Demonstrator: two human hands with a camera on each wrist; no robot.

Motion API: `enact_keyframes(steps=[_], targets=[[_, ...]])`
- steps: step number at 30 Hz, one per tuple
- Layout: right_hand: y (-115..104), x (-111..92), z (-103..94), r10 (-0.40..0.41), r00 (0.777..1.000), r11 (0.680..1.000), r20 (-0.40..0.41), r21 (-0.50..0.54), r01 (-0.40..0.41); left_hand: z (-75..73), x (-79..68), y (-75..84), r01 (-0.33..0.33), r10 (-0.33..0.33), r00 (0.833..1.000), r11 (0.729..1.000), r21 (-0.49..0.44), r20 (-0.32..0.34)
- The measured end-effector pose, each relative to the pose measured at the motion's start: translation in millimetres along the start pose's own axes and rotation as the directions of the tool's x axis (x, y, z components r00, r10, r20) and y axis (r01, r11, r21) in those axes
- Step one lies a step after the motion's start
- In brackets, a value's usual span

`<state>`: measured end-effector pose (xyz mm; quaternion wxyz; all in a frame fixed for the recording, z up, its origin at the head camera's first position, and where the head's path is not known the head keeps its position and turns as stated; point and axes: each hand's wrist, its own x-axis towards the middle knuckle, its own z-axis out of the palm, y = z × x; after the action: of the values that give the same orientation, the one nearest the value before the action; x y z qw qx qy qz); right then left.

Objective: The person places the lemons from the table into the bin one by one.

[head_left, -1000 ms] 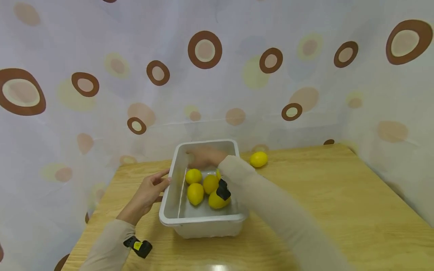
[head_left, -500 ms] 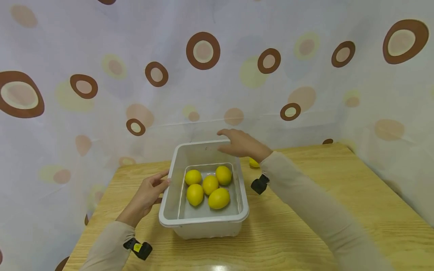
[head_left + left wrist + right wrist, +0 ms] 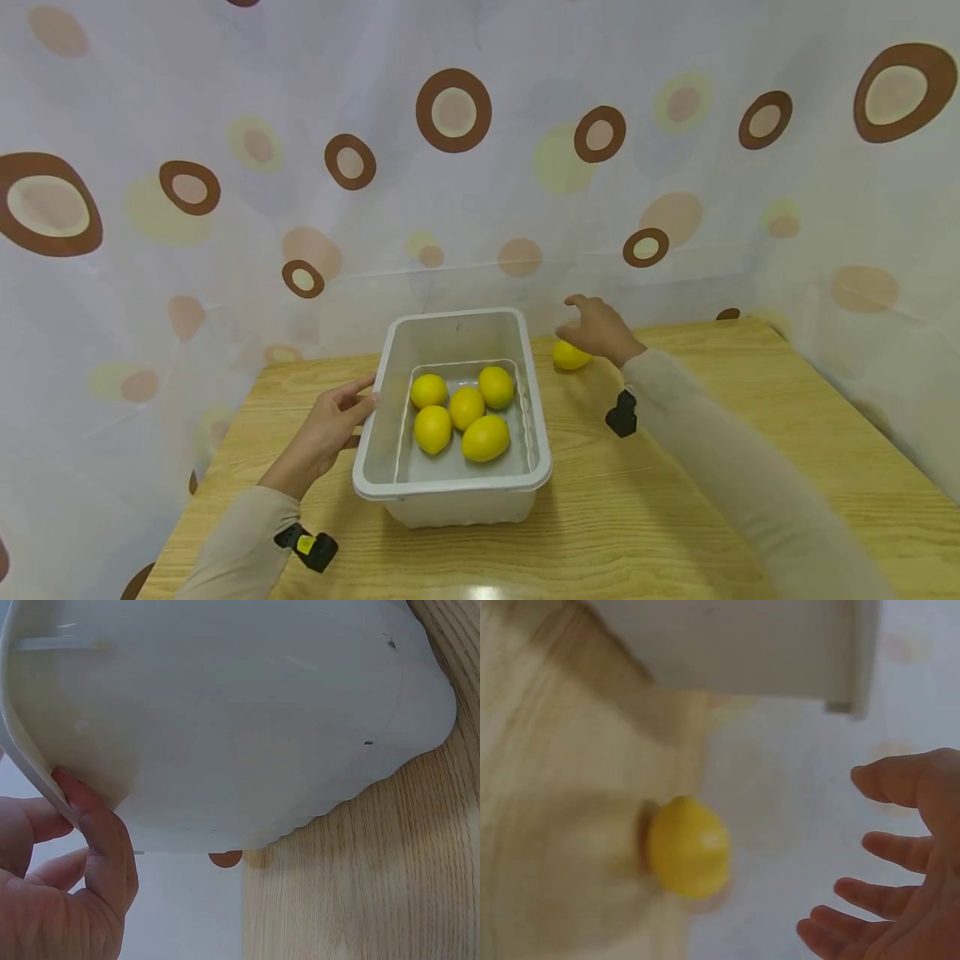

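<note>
A white plastic bin [image 3: 457, 492] stands on the table with several lemons, one of them a front lemon [image 3: 485, 439], lying on its floor. My left hand [image 3: 326, 429] holds the bin at its left rim; in the left wrist view a fingertip [image 3: 67, 784] tucks under the lip. To the right of the bin, my right hand [image 3: 600, 329] hovers with spread fingers and nothing in it. Just beneath that hand, a single lemon [image 3: 570, 356] rests near the table's back edge, partly covered by the hand. The right wrist view shows this lemon apart from the fingers.
The wooden table [image 3: 675, 467] extends to the right of the bin. A pale curtain [image 3: 480, 208] with brown and peach spots hangs right behind the table's back edge.
My right hand has come out of the bin and moved right, over to the lone lemon. A lemon at the bin's back right, earlier covered by the arm, now shows. The left hand stays put.
</note>
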<state>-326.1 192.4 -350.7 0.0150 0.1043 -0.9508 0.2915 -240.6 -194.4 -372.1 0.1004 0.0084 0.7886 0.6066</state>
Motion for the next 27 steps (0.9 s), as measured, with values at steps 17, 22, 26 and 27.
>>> enact_keyframes(steps=[17, 22, 26, 27], targets=[[68, 18, 76.3, 0.091, 0.992, 0.994, -0.089, 0.071, -0.084, 0.7, -0.3, 1.5, 0.008, -0.008, 1.000, 1.000, 0.006, -0.006], [62, 16, 81.4, 0.132, 0.991, 0.989, -0.037, 0.072, -0.129, 0.7, 0.0, 2.8, 0.001, -0.001, 1.000, 1.000, 0.006, 0.000], [64, 13, 87.8, 0.129, 0.990, 0.990, -0.058, 0.073, -0.124, 0.8, -0.9, 2.5, 0.002, -0.002, 1.000, 1.000, 0.000, 0.007], [63, 13, 89.0, 0.126, 0.990, 0.990, -0.069, 0.077, -0.120, 1.0, -1.3, 2.6, 0.008, -0.008, 1.000, 1.000, -0.004, 0.003]])
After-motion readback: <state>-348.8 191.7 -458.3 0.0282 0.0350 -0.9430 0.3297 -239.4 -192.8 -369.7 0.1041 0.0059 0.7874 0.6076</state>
